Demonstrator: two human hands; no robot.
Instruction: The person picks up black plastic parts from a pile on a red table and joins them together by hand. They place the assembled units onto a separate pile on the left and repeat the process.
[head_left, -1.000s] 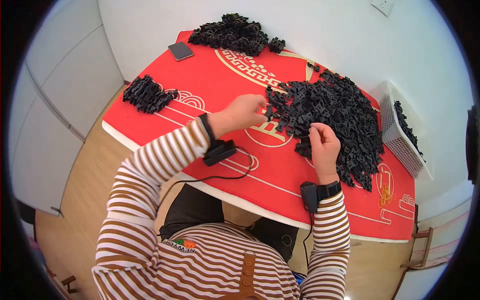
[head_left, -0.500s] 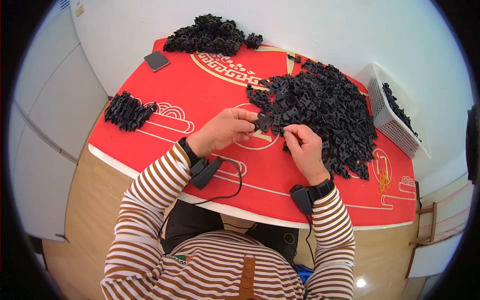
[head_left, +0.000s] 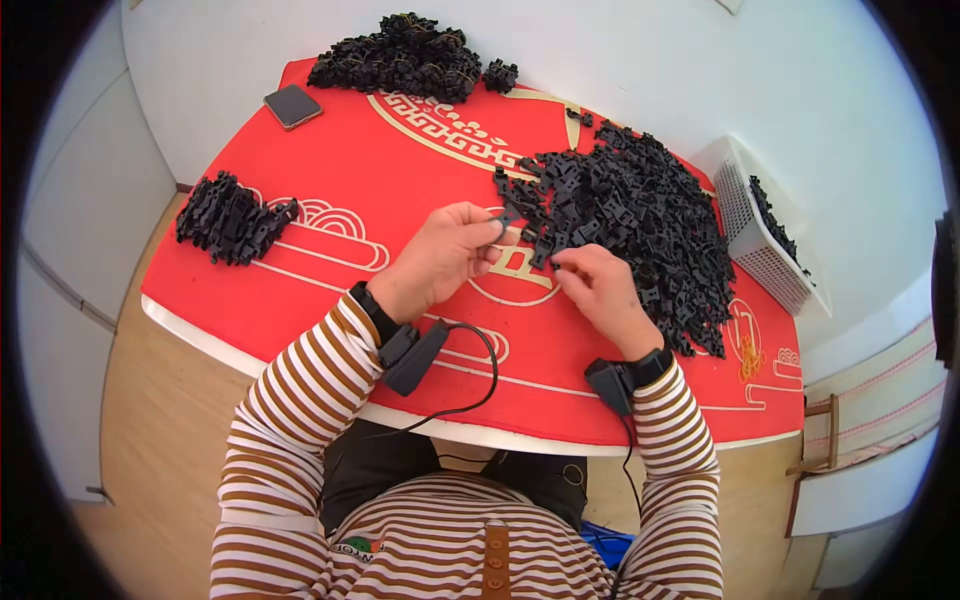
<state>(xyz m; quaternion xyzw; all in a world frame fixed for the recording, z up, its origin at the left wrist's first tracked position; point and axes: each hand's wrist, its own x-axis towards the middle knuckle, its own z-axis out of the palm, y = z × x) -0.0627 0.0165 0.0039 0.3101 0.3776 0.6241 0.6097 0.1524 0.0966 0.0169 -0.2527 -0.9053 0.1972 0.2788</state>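
My left hand (head_left: 440,258) is closed in a pinch, with a small black plastic part (head_left: 507,217) between thumb and forefinger. To its right, my right hand (head_left: 604,292) has its fingers drawn together at the near edge of a large heap of black plastic parts (head_left: 640,215). Its fingertips meet beside a loose black part (head_left: 543,252); what they grip, if anything, is too small to make out. Each wrist wears a dark strap with a black device and cable.
A row of black parts (head_left: 232,220) lies at the left. Banded bundles (head_left: 400,62) and a phone (head_left: 293,106) sit at the back of the red-covered table (head_left: 350,180). A white basket (head_left: 770,255) with black parts stands right, near yellow rubber bands (head_left: 750,360).
The view has shifted slightly. My left hand has lifted a little off the heap's edge with the part in its pinch. My right hand has turned and moved slightly left toward the loose part.
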